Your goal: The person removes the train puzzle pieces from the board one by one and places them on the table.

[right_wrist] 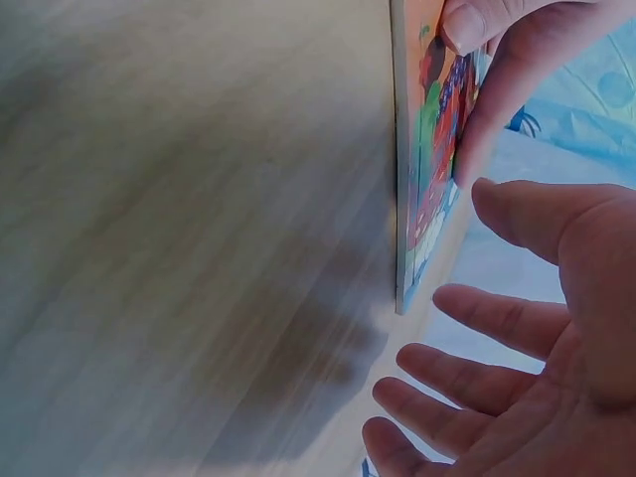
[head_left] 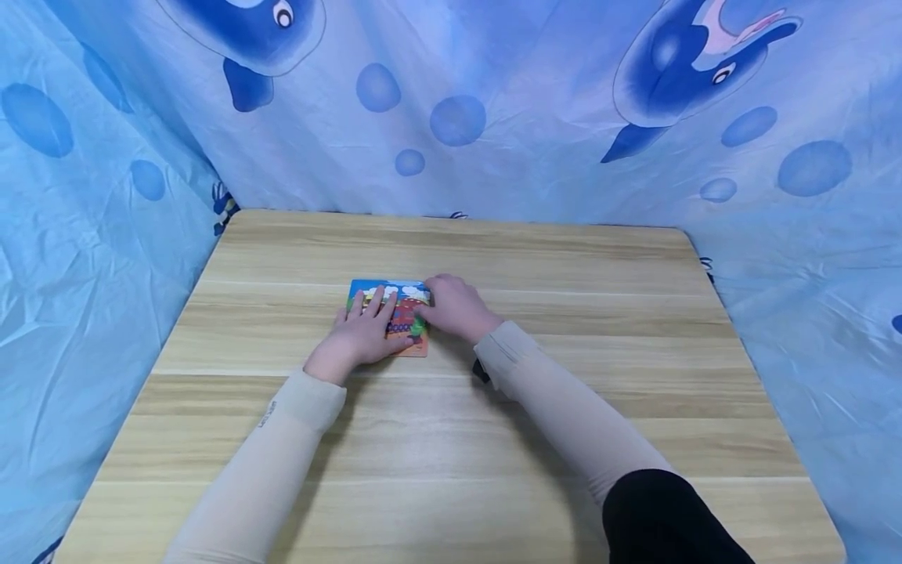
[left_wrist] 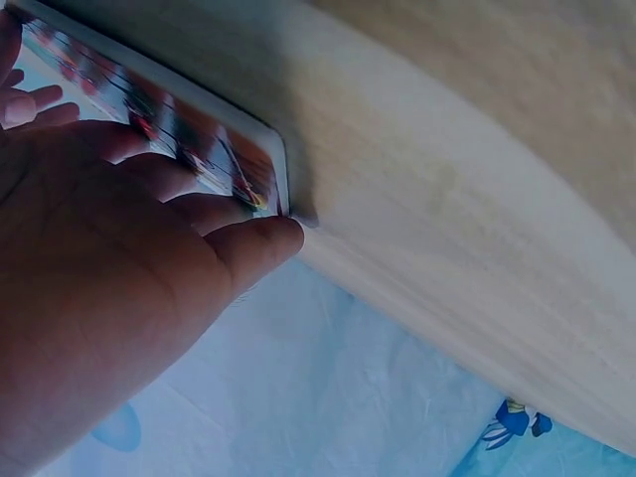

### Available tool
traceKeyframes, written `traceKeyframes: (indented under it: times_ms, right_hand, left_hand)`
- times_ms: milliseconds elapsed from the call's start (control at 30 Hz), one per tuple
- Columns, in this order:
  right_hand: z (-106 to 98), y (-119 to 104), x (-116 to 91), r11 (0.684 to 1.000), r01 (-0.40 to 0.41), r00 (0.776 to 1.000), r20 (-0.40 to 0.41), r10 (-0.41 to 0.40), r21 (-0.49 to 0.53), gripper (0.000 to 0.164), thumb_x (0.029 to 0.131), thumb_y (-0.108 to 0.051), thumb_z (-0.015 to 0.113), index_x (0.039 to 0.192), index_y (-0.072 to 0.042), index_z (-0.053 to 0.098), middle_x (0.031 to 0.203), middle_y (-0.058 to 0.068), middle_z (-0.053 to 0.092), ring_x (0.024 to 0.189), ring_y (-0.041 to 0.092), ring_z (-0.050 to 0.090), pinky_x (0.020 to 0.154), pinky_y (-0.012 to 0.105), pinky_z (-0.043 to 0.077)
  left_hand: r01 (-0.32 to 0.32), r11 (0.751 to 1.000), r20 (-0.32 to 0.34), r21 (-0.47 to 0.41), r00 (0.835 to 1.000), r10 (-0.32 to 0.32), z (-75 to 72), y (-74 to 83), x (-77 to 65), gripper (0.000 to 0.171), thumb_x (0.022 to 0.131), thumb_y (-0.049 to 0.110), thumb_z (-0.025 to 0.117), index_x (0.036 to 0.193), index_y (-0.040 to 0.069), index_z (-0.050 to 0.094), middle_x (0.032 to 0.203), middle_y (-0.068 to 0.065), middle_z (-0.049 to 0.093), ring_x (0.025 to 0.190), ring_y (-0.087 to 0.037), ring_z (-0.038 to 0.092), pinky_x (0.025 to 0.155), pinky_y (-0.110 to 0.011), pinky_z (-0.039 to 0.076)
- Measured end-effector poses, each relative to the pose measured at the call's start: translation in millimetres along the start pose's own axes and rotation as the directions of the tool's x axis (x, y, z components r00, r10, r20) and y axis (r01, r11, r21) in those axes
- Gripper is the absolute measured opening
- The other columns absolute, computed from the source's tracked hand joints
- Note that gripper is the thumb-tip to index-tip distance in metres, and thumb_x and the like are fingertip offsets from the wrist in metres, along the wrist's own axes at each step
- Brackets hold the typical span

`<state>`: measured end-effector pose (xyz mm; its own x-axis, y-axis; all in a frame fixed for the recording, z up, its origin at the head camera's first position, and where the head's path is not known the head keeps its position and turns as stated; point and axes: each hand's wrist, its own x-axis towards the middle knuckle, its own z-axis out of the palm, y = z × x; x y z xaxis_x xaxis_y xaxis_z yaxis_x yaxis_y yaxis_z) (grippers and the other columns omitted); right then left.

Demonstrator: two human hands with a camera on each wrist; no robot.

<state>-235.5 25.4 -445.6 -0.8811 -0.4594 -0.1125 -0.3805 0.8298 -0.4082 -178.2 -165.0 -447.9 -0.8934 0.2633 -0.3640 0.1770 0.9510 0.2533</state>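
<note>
A small, thin picture board (head_left: 409, 317) with a colourful cartoon scene lies flat on the wooden table. My left hand (head_left: 359, 333) rests on its left part, fingers spread and fairly straight. In the left wrist view, the little finger of that hand (left_wrist: 119, 268) reaches a corner of the board (left_wrist: 224, 159). At the board's right edge is my right hand (head_left: 458, 309). The right wrist view shows this hand (right_wrist: 537, 328) with spread, loosely bent fingers beside the board (right_wrist: 427, 169), pinching nothing. Part of the picture is hidden under the left hand.
The light wooden table (head_left: 451, 454) stretches out on every side of the board. A blue curtain (head_left: 521, 172) with dolphins and bubbles hangs behind the table and along its sides. A small dark object (head_left: 481, 370) shows under the right wrist.
</note>
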Motion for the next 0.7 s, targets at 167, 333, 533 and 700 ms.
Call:
traceKeyframes:
  times_ms: [167,333,533,700]
  right_hand:
    - [0,-1,6,1.0,-0.004,1.0,0.025,0.005,-0.016,0.041,0.098,-0.038,0.069,0.124,-0.006,0.071,0.114,0.005,0.067,0.096,0.017,0.06,0.085,0.036,0.053]
    - [0,-3,9,1.0,0.008,1.0,0.023,-0.009,0.014,0.04,0.099,-0.035,0.069,0.124,-0.004,0.071,0.115,0.007,0.069,0.101,0.02,0.062,0.091,0.037,0.051]
    - [2,-4,13,0.999,-0.028,0.999,0.03,0.027,0.033,0.041,0.1,-0.035,0.067,0.125,-0.003,0.07,0.118,0.009,0.067,0.105,0.022,0.061,0.094,0.038,0.05]
    - [3,-5,21,0.991,-0.086,0.996,0.041,0.082,0.101,0.04,0.1,-0.03,0.067,0.125,0.001,0.068,0.118,0.011,0.065,0.098,0.021,0.06,0.091,0.036,0.051]
  left_hand:
    - [-0.003,1.0,-0.005,-0.016,1.0,0.003,-1.7,-0.1,-0.1,0.094,0.099,0.065,0.049,0.165,0.011,0.009,0.168,-0.019,-0.001,0.15,-0.048,-0.004,0.114,-0.069,0.006]
    - [0.003,1.0,0.003,-0.001,1.0,-0.003,-2.7,-1.8,-0.1,0.093,0.1,0.064,0.049,0.165,0.012,0.007,0.168,-0.018,-0.002,0.15,-0.048,-0.005,0.115,-0.068,0.006]
    - [0.003,1.0,0.009,0.006,1.0,-0.003,-1.6,-2.6,1.2,0.094,0.099,0.065,0.048,0.165,0.013,0.007,0.168,-0.018,-0.003,0.15,-0.047,-0.005,0.115,-0.068,0.006]
    - [0.006,1.0,0.008,0.008,1.0,-0.006,-1.6,-2.2,3.4,0.094,0.099,0.066,0.048,0.165,0.013,0.007,0.168,-0.017,-0.001,0.15,-0.047,-0.005,0.115,-0.068,0.006]
